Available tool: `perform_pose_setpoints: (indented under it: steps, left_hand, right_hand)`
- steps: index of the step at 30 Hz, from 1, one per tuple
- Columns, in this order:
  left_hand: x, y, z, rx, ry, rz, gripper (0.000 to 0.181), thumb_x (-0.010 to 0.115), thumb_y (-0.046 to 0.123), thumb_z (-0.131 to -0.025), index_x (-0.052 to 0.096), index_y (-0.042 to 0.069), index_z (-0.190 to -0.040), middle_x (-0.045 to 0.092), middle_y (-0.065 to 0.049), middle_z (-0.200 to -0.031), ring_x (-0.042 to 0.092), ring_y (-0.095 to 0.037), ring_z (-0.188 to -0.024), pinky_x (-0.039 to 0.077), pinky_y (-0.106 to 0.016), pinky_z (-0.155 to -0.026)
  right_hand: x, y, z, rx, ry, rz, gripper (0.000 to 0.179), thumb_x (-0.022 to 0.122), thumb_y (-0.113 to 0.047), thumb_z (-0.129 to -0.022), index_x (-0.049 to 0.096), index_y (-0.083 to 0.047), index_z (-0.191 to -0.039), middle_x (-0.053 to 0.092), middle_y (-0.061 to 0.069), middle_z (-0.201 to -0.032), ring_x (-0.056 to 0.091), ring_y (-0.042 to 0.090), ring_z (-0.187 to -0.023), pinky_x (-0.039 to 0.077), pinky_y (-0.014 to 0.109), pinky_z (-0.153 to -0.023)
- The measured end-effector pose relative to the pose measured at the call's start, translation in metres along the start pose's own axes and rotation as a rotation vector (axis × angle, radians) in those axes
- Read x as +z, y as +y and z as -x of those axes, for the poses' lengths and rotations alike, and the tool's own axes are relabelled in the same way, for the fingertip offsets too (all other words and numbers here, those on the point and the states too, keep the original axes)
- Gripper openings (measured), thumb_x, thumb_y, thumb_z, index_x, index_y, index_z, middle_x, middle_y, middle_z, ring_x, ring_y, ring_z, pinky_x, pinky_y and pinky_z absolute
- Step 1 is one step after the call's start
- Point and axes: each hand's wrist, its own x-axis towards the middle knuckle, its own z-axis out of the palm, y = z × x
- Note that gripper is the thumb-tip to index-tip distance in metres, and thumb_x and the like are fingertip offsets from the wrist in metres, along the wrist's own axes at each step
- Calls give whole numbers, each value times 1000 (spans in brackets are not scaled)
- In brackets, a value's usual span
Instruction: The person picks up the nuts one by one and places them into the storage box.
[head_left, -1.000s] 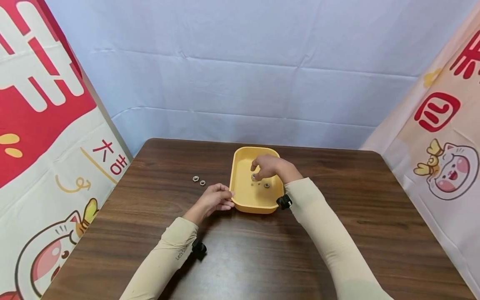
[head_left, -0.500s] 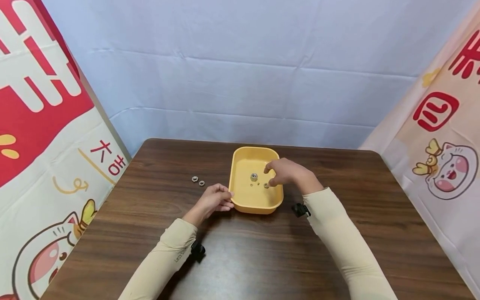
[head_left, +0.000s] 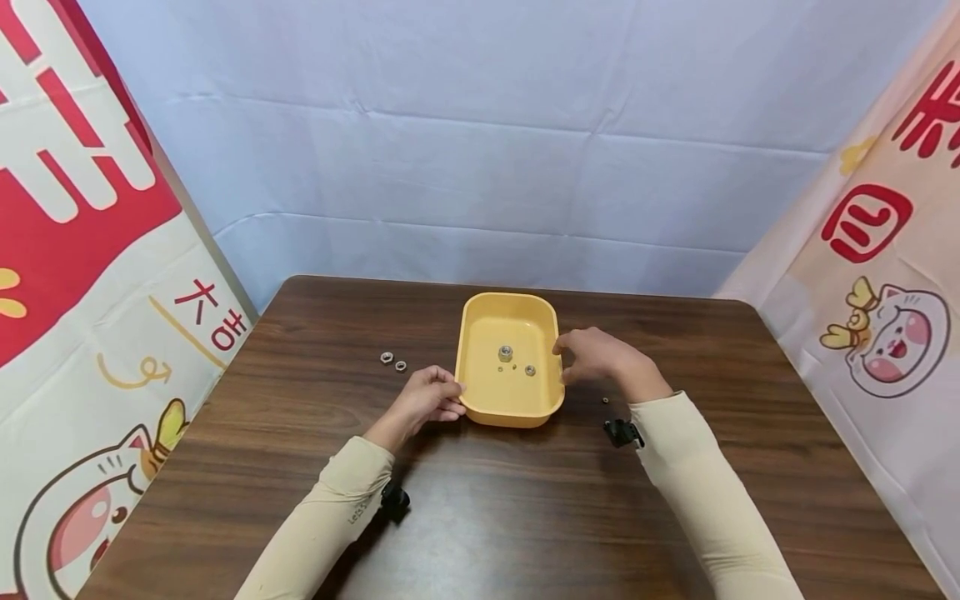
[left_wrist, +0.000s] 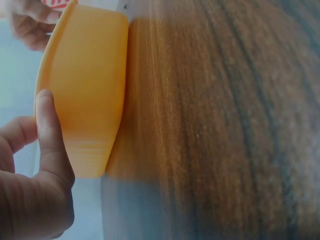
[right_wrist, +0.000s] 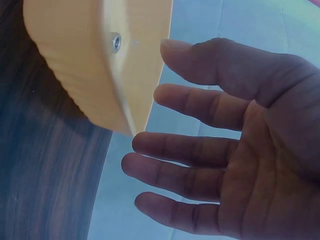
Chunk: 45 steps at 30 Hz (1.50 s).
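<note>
A yellow rectangular plastic tray (head_left: pixel 480 402) sits on the dark wooden table. My left hand (head_left: pixel 431 396) pinches its rim at the near left corner; the left wrist view shows the thumb along the outer wall. Fingers spread and holding nothing, my right hand (head_left: pixel 600 358) is at the tray's right rim. Inside the tray lie a large hex nut (head_left: pixel 506 353), a medium nut (head_left: pixel 530 371) and two tiny nuts (head_left: pixel 500 369). The right wrist view also shows a nut (right_wrist: pixel 116 43) past the tray wall, beyond the open palm.
Two metal nuts (head_left: pixel 387 357) lie on the table (head_left: pixel 495 508) left of the tray. A tiny dark nut (head_left: pixel 605 401) lies to the right, near the right wrist. Pale cloth (head_left: pixel 480 167) hangs behind the table, with printed banners (head_left: pixel 885 325) on both sides.
My right hand has moved out of the tray to its right rim, fingers spreading. The large nut, earlier at its fingertips, now lies in the tray. My left hand keeps its place.
</note>
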Motion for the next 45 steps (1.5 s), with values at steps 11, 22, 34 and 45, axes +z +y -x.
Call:
perform_pose_setpoints:
  steps: [11, 22, 34, 45]
  left_hand:
    - [-1, -1, -2, -14, -1, 1, 16, 60, -2, -85, 46, 0, -93, 60, -12, -66, 62, -17, -54, 54, -25, -48]
    - [-3, -2, -1, -13, -13, 10, 17, 60, -1, -85, 45, 1, -93, 60, -12, -66, 62, -16, -54, 53, -24, -48]
    - [-2, 0, -1, -9, -16, 8, 15, 58, -1, -86, 45, 0, -93, 60, -12, -66, 62, -16, -54, 54, -24, -48]
    - [-1, -2, -2, -2, -8, -5, 15, 58, -1, -86, 46, 0, -94, 60, -12, -67, 62, -17, -54, 54, -25, -49]
  right_hand:
    - [10, 29, 12, 27, -22, -138, 48, 73, -19, -79, 57, 0, -120, 56, 19, -120, 52, 38, -110, 46, 49, -88]
    - [22, 53, 21, 55, -36, -182, 49, 75, -14, -76, 57, 3, -118, 56, 23, -116, 52, 40, -106, 48, 48, -82]
    - [41, 92, 31, -22, -89, -582, 45, 69, 8, -74, 53, 11, -116, 58, 21, -97, 56, 26, -87, 53, 34, -69]
    - [46, 128, 27, 81, -212, -790, 46, 69, 1, -77, 52, 11, -119, 65, 17, -94, 59, 19, -73, 48, 29, -57]
